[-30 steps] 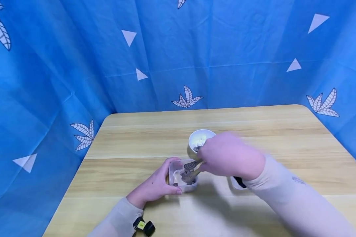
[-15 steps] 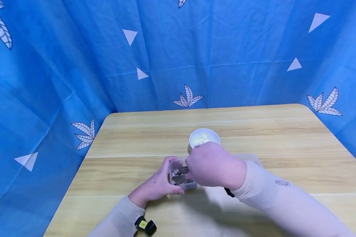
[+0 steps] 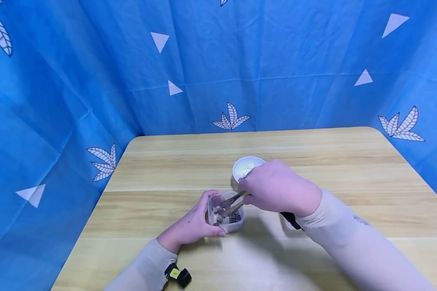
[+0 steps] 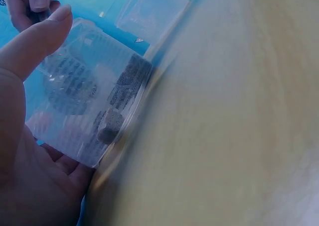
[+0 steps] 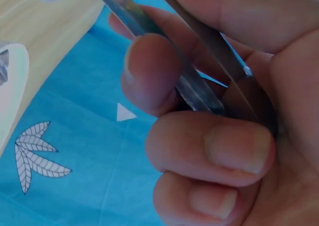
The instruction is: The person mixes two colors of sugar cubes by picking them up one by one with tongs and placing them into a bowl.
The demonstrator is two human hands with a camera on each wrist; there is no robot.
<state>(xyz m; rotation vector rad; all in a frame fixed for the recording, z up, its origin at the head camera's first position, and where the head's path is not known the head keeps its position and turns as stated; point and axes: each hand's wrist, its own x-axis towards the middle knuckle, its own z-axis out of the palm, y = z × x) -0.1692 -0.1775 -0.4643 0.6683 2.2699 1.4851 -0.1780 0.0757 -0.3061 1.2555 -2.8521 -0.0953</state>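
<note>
Right hand: the right hand (image 3: 276, 188) grips a pair of slim metal tongs (image 3: 231, 203), fingers (image 5: 209, 151) curled round both blades in the right wrist view.
Tongs: tips lowered into the small clear square plastic container (image 3: 225, 216), among its contents.
Left hand: the left hand (image 3: 194, 224) holds the container by its near-left side, thumb (image 4: 37, 42) along one wall and palm against another.
Container contents: dark brown chunks (image 4: 112, 124) lie on the bottom, pressed toward one wall; some look ridged through the plastic.
Container position: on the light wooden table (image 3: 167, 169), near the front middle.
Change: half a second ago the right hand covered the container; it now sits back and to the right, and the tongs show again, angled down into the box.
Reading of change: the chunks in the box look like the tongs' business now, likely a fresh grip or a drop.
Beyond: a small round white bowl (image 3: 242, 165) with pale pieces stands just behind the right hand.
Surround: blue cloth backdrop (image 3: 76, 81) with white leaves and triangles.
</note>
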